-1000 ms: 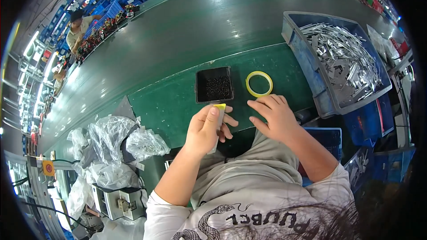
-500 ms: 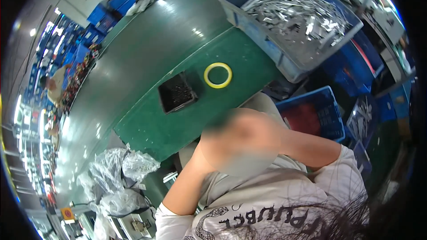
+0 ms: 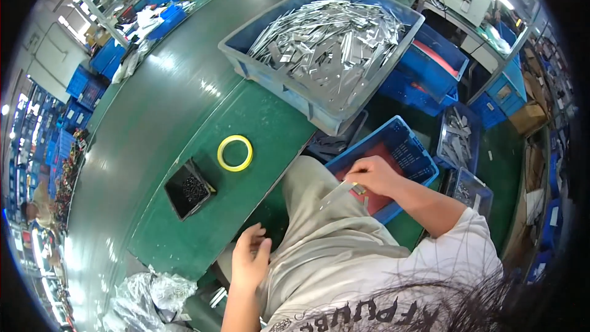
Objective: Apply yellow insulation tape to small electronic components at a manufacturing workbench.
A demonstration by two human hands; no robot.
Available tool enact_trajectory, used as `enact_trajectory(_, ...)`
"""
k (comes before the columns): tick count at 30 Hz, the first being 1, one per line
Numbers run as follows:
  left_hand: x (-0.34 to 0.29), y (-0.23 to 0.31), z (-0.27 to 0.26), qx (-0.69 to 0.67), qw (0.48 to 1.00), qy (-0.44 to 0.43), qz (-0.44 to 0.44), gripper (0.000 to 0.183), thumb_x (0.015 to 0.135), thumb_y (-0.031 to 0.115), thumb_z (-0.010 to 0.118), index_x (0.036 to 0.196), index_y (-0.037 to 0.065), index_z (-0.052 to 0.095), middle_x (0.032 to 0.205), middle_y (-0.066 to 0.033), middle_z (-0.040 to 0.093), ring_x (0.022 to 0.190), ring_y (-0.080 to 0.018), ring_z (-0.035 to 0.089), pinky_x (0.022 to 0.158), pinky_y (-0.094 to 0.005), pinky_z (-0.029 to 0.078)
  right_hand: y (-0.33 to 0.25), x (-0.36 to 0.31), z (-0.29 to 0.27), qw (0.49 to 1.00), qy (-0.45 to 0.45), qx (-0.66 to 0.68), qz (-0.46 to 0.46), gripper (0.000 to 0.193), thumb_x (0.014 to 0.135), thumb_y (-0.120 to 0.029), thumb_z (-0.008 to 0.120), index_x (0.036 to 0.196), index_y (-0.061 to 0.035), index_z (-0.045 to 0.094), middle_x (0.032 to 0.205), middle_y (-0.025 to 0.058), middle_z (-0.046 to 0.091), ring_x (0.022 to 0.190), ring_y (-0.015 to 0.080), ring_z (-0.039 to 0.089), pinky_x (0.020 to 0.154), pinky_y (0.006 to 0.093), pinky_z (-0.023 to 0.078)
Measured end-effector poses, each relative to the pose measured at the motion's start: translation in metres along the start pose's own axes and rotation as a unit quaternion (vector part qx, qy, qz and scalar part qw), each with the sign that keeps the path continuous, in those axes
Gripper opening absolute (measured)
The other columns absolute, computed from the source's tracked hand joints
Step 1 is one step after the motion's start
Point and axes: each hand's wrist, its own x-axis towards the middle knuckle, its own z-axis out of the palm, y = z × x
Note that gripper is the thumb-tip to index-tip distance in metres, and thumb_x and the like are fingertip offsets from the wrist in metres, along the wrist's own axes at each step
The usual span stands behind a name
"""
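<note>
Box [image 3: 176, 190]: ahead and left of the left grip [image 3: 251, 259], on the surface [image 3: 270, 123], black parts inside. Tape [image 3: 235, 168]: ahead of that grip, beside the box, lying flat. Left grip: fingers loosely curled, nothing seen in it. Tub [image 3: 289, 89]: ahead of the right grip [image 3: 375, 175], heaped with metal pieces; much appears left unworked. Strip [image 3: 335, 197]: pinched in the right grip, jutting left; yellow at its held end suggests tape already applied, unconfirmed. Crate [image 3: 402, 150]: beneath the right grip; completed count cannot be told.
</note>
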Motion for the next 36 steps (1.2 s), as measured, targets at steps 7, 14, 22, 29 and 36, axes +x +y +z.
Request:
enact_trajectory(7, -0.016, -0.055, -0.007, -0.027, 0.999, -0.011, -0.02, 0.036, 0.092, 0.0, 0.064, 0.128, 0.003, 0.057, 0.102, -0.0058, 0.068, 0.089, -0.0119, 0.062, 0.081, -0.0267, 0.051, 0.043, 0.009, -0.051, 0.987, 0.098, -0.123, 0.038, 0.027, 0.086, -0.024, 0.076, 0.095, 0.0014, 0.075, 0.084, 0.0136, 0.073, 0.078, 0.0196, 0.068, 0.072, 0.0326, 0.052)
enact_trajectory(14, -0.015, -0.04, -0.008, 0.011, 1.0, -0.003, 0.005, 0.036, 0.092, 0.001, 0.066, 0.126, 0.002, 0.057, 0.099, -0.006, 0.068, 0.086, -0.0125, 0.064, 0.079, -0.0273, 0.052, -0.059, -0.003, -0.057, 0.917, 0.138, -0.286, -0.241, 0.016, 0.084, -0.017, 0.074, 0.084, -0.0007, 0.072, 0.08, 0.0153, 0.069, 0.073, 0.0323, 0.066, 0.065, 0.0388, 0.052)
enact_trajectory(22, -0.016, -0.02, -0.004, 0.065, 0.995, -0.045, 0.056, 0.037, 0.09, 0.001, 0.067, 0.126, 0.003, 0.058, 0.101, -0.0074, 0.07, 0.086, -0.014, 0.065, 0.075, -0.0285, 0.054, -0.132, 0.144, -0.14, 0.799, 0.32, -0.457, -0.222, 0.029, 0.082, -0.031, 0.072, 0.094, -0.0042, 0.073, 0.089, 0.0197, 0.071, 0.089, 0.0393, 0.069, 0.081, 0.047, 0.054)
enact_trajectory(29, -0.037, -0.026, -0.019, 0.072, 0.997, -0.01, 0.031, 0.035, 0.089, 0.005, 0.069, 0.123, 0.001, 0.06, 0.101, -0.0124, 0.071, 0.088, -0.0194, 0.068, 0.076, -0.031, 0.055, -0.12, 0.202, -0.159, 0.802, 0.287, -0.515, -0.098, 0.029, 0.068, -0.026, 0.08, 0.086, -0.0036, 0.075, 0.086, 0.0226, 0.071, 0.084, 0.0386, 0.071, 0.075, 0.0479, 0.056)
enact_trajectory(36, -0.046, -0.031, -0.034, 0.064, 0.998, 0.024, 0.004, 0.033, 0.09, 0.009, 0.069, 0.121, 0.001, 0.061, 0.099, -0.0113, 0.072, 0.084, -0.0194, 0.067, 0.077, -0.0316, 0.054, -0.126, 0.177, -0.182, 0.851, 0.289, -0.42, -0.124, 0.02, 0.073, -0.015, 0.066, 0.088, -0.0019, 0.072, 0.087, 0.0206, 0.072, 0.086, 0.0335, 0.071, 0.078, 0.0409, 0.054)
